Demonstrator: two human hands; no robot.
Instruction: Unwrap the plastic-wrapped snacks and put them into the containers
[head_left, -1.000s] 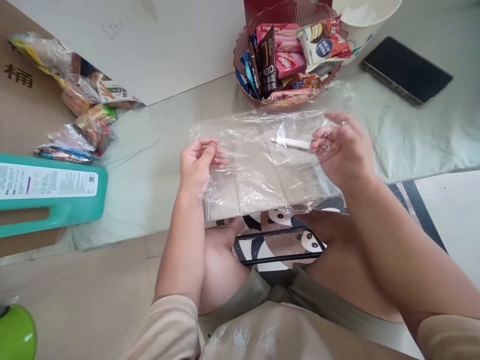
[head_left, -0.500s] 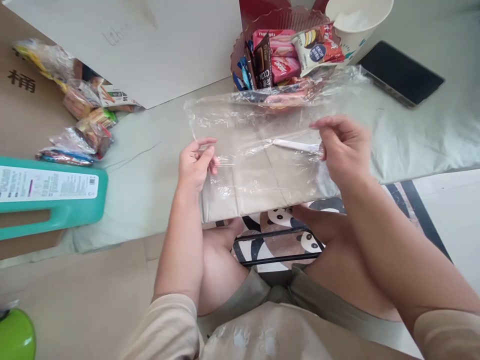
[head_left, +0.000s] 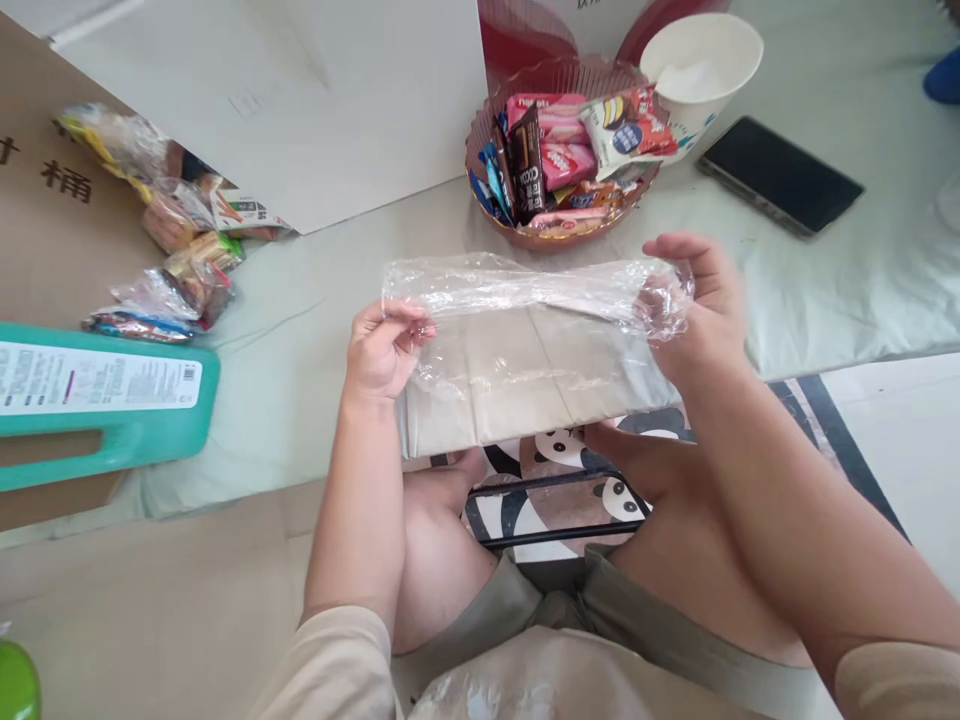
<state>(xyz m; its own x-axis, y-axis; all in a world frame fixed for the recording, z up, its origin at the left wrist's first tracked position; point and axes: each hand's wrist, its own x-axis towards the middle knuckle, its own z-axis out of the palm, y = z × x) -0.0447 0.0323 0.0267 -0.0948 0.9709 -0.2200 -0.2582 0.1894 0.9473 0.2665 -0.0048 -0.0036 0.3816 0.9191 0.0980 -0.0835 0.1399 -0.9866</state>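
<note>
A clear, crinkled plastic bag [head_left: 517, 285] stretches between my two hands above the pale cloth. My left hand [head_left: 386, 345] pinches its left side between thumb and fingers. At the other end my right hand [head_left: 697, 305] grips the bunched right side, its fingertips partly behind the shiny film and slightly blurred. A whitish strip [head_left: 577, 302] shows faintly along the bag near my right hand. Just beyond the bag stands a scalloped, pinkish clear bowl [head_left: 551, 238] of wrapped snacks [head_left: 566, 165].
Behind the bowl is a white paper cup [head_left: 701, 65], with a dark phone [head_left: 784, 172] to its right. A white box [head_left: 360, 100], several packaged snacks [head_left: 180, 220] and a teal jug [head_left: 165, 435] occupy the left. A panda-print surface [head_left: 555, 500] lies between my legs.
The bag's far edge has dropped toward me and gathered into a narrow band, uncovering the bowl. The white strip by my right hand is now less distinct. The view has shifted slightly.
</note>
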